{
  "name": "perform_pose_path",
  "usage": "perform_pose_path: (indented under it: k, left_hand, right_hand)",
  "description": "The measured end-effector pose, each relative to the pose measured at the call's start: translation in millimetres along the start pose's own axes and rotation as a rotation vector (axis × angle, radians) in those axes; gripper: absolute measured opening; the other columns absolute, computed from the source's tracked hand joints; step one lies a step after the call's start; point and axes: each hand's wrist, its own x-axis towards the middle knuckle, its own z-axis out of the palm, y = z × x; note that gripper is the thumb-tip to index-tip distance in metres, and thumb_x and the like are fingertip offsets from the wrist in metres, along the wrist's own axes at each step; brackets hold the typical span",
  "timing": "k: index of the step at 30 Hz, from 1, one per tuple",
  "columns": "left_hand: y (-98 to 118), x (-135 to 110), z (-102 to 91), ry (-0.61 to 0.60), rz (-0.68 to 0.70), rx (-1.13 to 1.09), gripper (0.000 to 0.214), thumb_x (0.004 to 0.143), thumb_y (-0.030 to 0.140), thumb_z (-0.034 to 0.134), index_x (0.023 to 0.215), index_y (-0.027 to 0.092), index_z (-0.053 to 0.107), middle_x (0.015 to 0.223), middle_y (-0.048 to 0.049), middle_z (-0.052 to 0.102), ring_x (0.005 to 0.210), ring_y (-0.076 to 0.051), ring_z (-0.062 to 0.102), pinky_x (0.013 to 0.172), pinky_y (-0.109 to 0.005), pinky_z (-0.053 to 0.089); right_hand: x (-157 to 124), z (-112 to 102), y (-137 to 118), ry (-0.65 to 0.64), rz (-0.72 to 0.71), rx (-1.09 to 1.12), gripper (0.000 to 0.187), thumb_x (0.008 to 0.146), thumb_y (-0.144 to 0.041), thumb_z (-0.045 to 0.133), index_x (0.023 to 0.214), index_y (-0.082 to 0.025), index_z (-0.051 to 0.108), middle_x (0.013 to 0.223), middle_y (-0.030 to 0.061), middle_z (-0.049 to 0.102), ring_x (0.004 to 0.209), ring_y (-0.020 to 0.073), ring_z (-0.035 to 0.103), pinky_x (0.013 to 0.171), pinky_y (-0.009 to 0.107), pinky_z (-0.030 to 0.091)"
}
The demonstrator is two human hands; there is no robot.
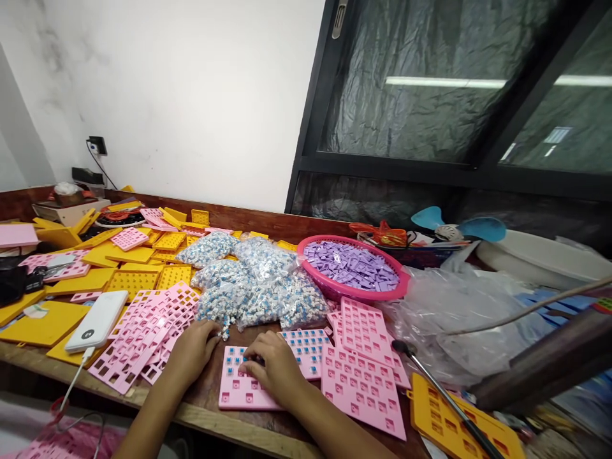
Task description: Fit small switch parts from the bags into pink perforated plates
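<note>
My right hand (275,366) rests over a pink board (229,400) with square holes, its fingers bent and closed at the upper holes. Small blue-and-white pieces (231,360) sit in several holes at that board's upper left. Whatever is between those fingertips is hidden. My left hand (198,347) lies on the table with curled fingers, beside a few loose blue-and-white pieces (224,331) in front of the clear bags (258,284) full of them; its fingertips hide what they hold, if anything. Behind my right hand lies another pink board (310,347) filled with blue pieces.
Pink perforated boards (363,389) lie at right, and a pink stack (148,328) at left. A pink basket (306,268) holds purple tiles. Nearby are a white power bank (98,322), yellow boards (48,322), clear plastic (440,319) and a black rod (444,395).
</note>
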Motion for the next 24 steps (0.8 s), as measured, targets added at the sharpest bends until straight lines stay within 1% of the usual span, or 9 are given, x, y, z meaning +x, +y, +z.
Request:
perform_pose_path:
  k: [3,6,9,12,14,16,19,21,24]
  left_hand:
    - [6,-8,-4.3,0.03,0.0,-0.026,0.017,0.091,0.025,0.053,0.094,0.022,0.069,0.095,-0.0066,0.073,0.092,-0.023,0.066,0.085,-0.036,0.05]
    - [14,-21,-7.3,0.072,-0.021,-0.187,0.021,0.094,0.034,0.055,0.104,0.022,0.068,0.094,-0.0046,0.073,0.085,-0.021,0.068,0.081,-0.034,0.053]
    - [22,-37,-5.8,0.114,-0.054,-0.45,0.032,0.094,0.044,0.06,0.116,0.023,0.067,0.111,-0.0056,0.074,0.099,-0.022,0.069,0.09,-0.035,0.055]
    - [27,-49,-2.3,0.135,-0.105,-0.598,0.037,0.092,0.049,0.063,0.118,0.023,0.068,0.12,-0.0064,0.073,0.111,-0.024,0.068,0.094,-0.035,0.056]
    - [28,-53,-1.1,0.144,-0.127,-0.633,0.039,0.092,0.051,0.063,0.118,0.023,0.069,0.121,-0.0067,0.073,0.113,-0.025,0.068,0.094,-0.035,0.058]
    - [26,-55,-1.4,0.146,-0.124,-0.641,0.04,0.092,0.052,0.061,0.119,0.023,0.07,0.124,-0.0071,0.072,0.117,-0.026,0.066,0.096,-0.037,0.057]
    - [22,-55,-3.1,0.136,-0.101,-0.626,0.04,0.095,0.052,0.056,0.121,0.024,0.069,0.127,-0.0079,0.07,0.121,-0.026,0.064,0.103,-0.039,0.054]
    - [20,-55,-3.9,0.133,-0.078,-0.615,0.04,0.097,0.051,0.053,0.122,0.024,0.069,0.128,-0.0086,0.069,0.121,-0.025,0.064,0.106,-0.041,0.052]
    - [19,-55,-3.8,0.141,-0.027,-0.591,0.039,0.1,0.047,0.05,0.126,0.025,0.068,0.126,-0.0094,0.069,0.119,-0.024,0.064,0.106,-0.042,0.051]
  right_hand:
    - [-2,-4,-2,-0.014,-0.06,0.023,0.006,0.086,-0.024,0.08,0.092,-0.025,0.078,0.092,0.0019,0.075,0.09,0.021,0.061,0.079,0.034,0.038]
    - [-4,-5,-3,-0.001,-0.116,0.018,0.007,0.089,-0.02,0.075,0.094,-0.025,0.077,0.092,0.0015,0.076,0.089,0.0208,0.061,0.079,0.035,0.036]
    - [-4,-2,-3,0.029,-0.151,-0.024,0.004,0.091,-0.022,0.074,0.093,-0.025,0.075,0.091,0.0007,0.077,0.087,0.0205,0.06,0.08,0.036,0.035]
    - [-5,3,-4,0.052,-0.168,-0.112,0.003,0.094,-0.025,0.072,0.092,-0.025,0.074,0.089,0.0007,0.077,0.087,0.0206,0.059,0.08,0.037,0.034]
    - [-6,6,-5,0.057,-0.164,-0.161,0.004,0.094,-0.026,0.071,0.092,-0.025,0.074,0.089,0.0019,0.076,0.088,0.0214,0.059,0.081,0.038,0.034]
    - [-6,7,-6,0.062,-0.133,-0.149,0.003,0.093,-0.024,0.072,0.09,-0.025,0.074,0.09,0.0024,0.076,0.09,0.0219,0.06,0.081,0.038,0.036]
    - [-5,6,-8,0.067,-0.084,-0.041,0.005,0.091,-0.02,0.073,0.089,-0.024,0.074,0.09,0.0016,0.076,0.09,0.0215,0.061,0.082,0.037,0.038]
    - [-5,5,-9,0.072,-0.082,0.0,0.006,0.09,-0.019,0.074,0.089,-0.025,0.075,0.091,0.0008,0.077,0.09,0.0212,0.062,0.082,0.037,0.039]
    - [-5,6,-9,0.082,-0.098,-0.041,0.006,0.092,-0.02,0.072,0.093,-0.026,0.075,0.09,0.0007,0.078,0.088,0.0213,0.062,0.082,0.037,0.038]
